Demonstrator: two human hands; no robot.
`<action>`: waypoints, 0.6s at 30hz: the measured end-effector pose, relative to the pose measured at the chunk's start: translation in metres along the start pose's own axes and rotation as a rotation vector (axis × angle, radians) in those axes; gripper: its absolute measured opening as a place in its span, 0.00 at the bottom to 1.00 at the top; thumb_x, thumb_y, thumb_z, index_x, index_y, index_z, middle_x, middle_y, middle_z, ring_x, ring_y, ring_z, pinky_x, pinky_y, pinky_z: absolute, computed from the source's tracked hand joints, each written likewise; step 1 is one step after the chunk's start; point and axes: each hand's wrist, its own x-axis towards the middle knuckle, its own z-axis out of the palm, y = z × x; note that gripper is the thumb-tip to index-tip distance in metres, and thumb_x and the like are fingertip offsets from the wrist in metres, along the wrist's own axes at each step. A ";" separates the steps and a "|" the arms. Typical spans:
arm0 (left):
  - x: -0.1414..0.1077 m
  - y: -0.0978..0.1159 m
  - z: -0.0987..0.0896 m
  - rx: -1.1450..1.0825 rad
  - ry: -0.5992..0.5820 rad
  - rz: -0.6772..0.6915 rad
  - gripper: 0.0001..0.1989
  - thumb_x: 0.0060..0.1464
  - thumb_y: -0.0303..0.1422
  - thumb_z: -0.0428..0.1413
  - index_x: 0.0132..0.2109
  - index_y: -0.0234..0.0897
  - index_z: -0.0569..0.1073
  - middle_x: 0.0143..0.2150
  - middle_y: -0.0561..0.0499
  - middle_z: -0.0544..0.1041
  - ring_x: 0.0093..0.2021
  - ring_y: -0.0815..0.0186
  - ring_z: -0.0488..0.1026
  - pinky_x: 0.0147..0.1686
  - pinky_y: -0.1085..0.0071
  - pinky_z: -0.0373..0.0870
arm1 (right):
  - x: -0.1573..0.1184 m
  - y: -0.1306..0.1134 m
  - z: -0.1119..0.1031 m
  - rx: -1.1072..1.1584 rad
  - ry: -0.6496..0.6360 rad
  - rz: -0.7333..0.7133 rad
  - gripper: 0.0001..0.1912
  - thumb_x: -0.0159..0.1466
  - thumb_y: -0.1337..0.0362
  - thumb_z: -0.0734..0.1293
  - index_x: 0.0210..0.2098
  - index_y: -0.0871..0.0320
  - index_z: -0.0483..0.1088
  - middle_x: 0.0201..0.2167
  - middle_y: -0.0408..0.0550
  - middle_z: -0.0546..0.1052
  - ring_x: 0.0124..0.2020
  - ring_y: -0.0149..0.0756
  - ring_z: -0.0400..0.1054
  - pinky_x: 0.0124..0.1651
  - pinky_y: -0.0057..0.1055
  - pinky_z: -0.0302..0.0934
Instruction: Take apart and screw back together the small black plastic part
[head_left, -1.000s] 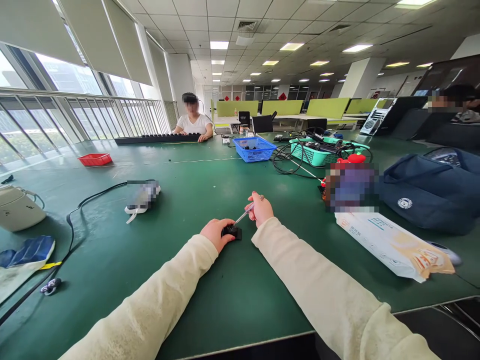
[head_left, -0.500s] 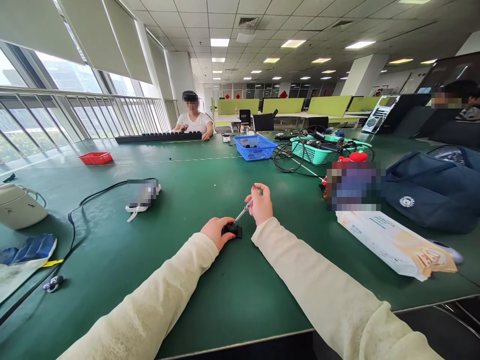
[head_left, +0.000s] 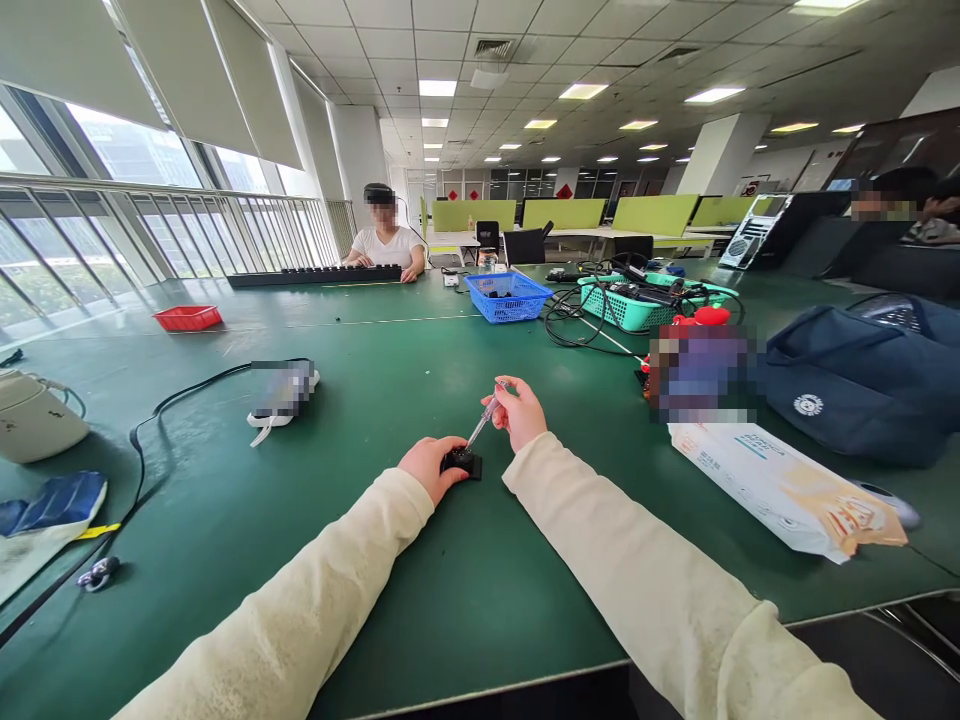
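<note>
On the green table (head_left: 442, 610), my left hand (head_left: 431, 467) grips a small black part (head_left: 465, 462) between thumb and fingers. The part's exact kind is too small to make out. My right hand (head_left: 521, 412) is closed around the clear handle of a screwdriver (head_left: 481, 420). It slants down to the left, and its tip meets the top of the black part. My left fingers cover part of the black piece.
A blue basket (head_left: 508, 308) and a green basket (head_left: 634, 316) with cables stand farther back. To the right lie a wipes packet (head_left: 780, 485) and a navy bag (head_left: 862, 380). At left are a red tray (head_left: 187, 319), a phone-like device (head_left: 285, 392) with a cable, and a white container (head_left: 37, 415). A person (head_left: 386, 240) sits opposite.
My right fingers have shifted slightly on the screwdriver handle, while its tip stays at the black part. The whole view has moved a little. My left hand keeps its grip.
</note>
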 end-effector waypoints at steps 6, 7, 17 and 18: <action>0.000 -0.001 0.001 0.002 0.006 0.006 0.22 0.50 0.35 0.62 0.53 0.45 0.75 0.45 0.48 0.78 0.48 0.57 0.75 0.53 0.61 0.71 | 0.001 0.001 0.002 -0.035 0.083 -0.044 0.24 0.47 0.55 0.77 0.34 0.54 0.62 0.15 0.34 0.69 0.20 0.30 0.68 0.19 0.21 0.59; 0.001 -0.001 0.001 0.001 0.006 0.006 0.22 0.50 0.35 0.62 0.53 0.45 0.75 0.45 0.48 0.78 0.48 0.56 0.75 0.53 0.61 0.71 | 0.001 0.001 0.002 -0.038 0.087 -0.040 0.24 0.47 0.55 0.77 0.34 0.54 0.62 0.15 0.34 0.70 0.20 0.30 0.69 0.19 0.22 0.61; 0.000 -0.003 0.000 -0.031 0.017 0.010 0.24 0.49 0.33 0.63 0.55 0.43 0.72 0.48 0.47 0.79 0.50 0.56 0.74 0.54 0.59 0.70 | -0.002 -0.004 0.005 0.027 0.125 -0.026 0.20 0.51 0.58 0.75 0.34 0.54 0.60 0.19 0.37 0.73 0.23 0.30 0.71 0.21 0.22 0.65; 0.000 -0.002 0.000 -0.031 0.014 0.006 0.24 0.49 0.33 0.63 0.55 0.42 0.73 0.48 0.47 0.79 0.50 0.56 0.75 0.54 0.59 0.70 | -0.002 -0.004 0.005 0.034 0.119 -0.023 0.20 0.51 0.58 0.75 0.33 0.54 0.60 0.19 0.37 0.73 0.23 0.30 0.71 0.21 0.22 0.65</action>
